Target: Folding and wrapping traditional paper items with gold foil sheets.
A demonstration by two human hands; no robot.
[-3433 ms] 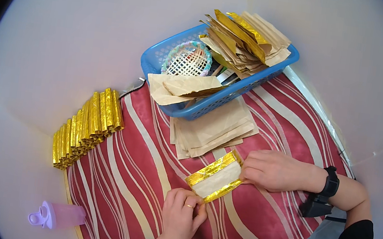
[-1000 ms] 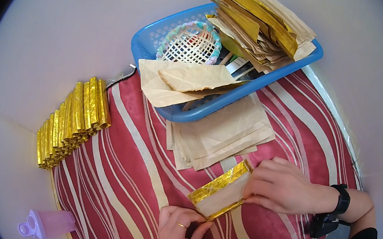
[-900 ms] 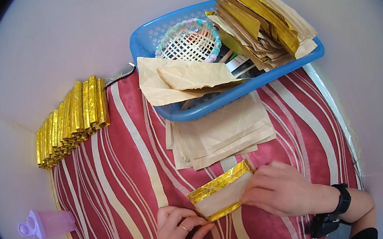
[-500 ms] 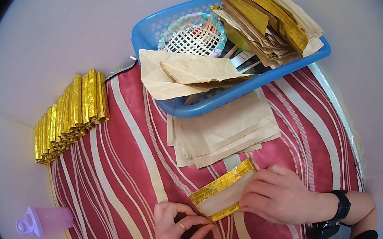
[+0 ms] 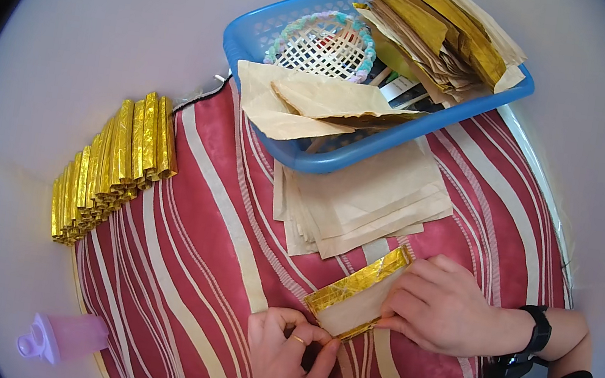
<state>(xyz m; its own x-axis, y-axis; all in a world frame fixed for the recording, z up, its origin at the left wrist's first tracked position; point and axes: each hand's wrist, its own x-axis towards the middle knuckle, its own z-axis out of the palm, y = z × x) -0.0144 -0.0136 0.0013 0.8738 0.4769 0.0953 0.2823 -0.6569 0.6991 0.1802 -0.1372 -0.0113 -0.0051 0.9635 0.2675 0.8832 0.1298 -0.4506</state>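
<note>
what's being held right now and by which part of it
A folded gold-and-cream paper: the right grip holds its right end. The left grip is at its near corner; whether it pinches or only touches cannot be told.

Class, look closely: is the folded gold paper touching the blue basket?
Apart: the head view shows striped cloth and tan sheets between the folded gold paper and the blue basket.
</note>
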